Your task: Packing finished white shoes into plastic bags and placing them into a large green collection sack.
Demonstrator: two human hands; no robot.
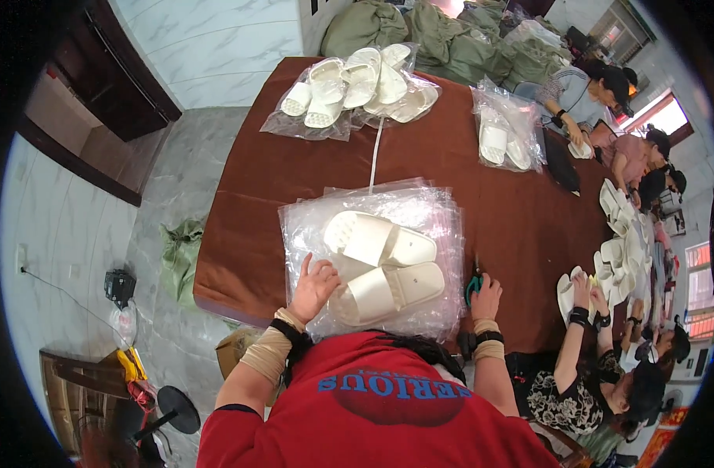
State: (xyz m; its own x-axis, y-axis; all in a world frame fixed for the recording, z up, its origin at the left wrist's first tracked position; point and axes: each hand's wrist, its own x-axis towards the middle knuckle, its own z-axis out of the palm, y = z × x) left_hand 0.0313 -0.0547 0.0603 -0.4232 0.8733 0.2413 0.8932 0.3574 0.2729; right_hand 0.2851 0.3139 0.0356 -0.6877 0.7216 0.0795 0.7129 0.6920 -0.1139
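Note:
A pair of white slippers (384, 238) lies side by side on a stack of clear plastic bags (302, 222) in front of me. My left hand (316, 287) is at the left edge of the stack, close to the nearer slipper, open with its fingers apart and nothing in them. To the right of the stack, my right hand (486, 298) has its fingers closed on teal-handled scissors (473, 288), which lie at the tabletop; the fingers partly hide the handles. Both wrists wear black bands over tan wraps.
Bagged white slippers (361, 82) are heaped at the brown table's (240, 195) far end, with another bagged pair (497, 136) at far right. Co-workers sit along the right side, one co-worker's hands (582, 288) on white slippers. Green sacks (365, 31) stand behind the table.

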